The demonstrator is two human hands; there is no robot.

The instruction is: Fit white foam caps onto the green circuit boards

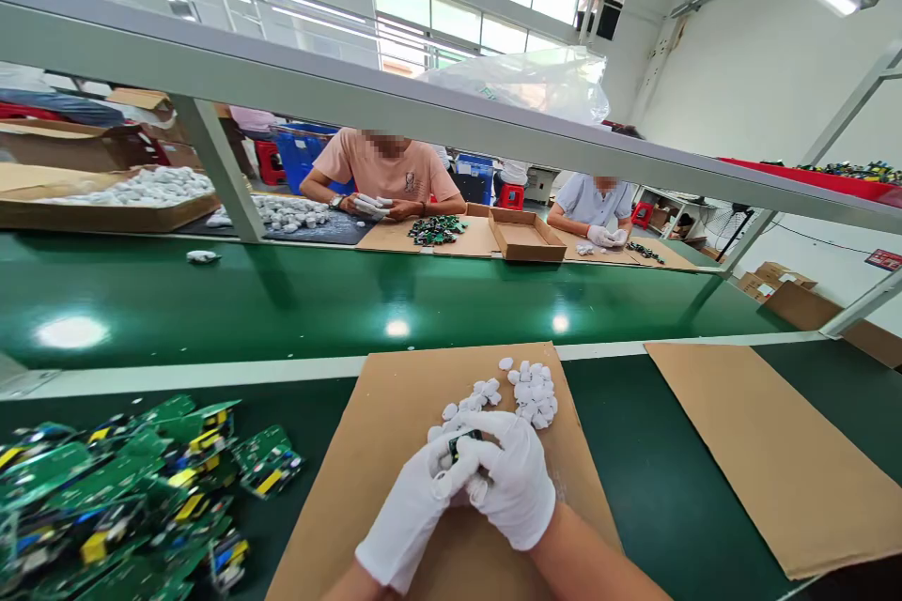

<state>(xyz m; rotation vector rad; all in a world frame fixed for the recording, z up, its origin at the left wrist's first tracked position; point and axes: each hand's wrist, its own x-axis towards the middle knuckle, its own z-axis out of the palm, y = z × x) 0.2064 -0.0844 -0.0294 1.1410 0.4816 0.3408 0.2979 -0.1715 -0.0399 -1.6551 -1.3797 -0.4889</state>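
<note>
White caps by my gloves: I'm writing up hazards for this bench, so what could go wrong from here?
1. Both hands pinch one small part through loose gloves; it may slip out.
2. The white caps lie loose at the cardboard edge near the belt; a nudge could send some onto it.
3. The circuit boards are piled unevenly and could scratch or snag one another.
</note>
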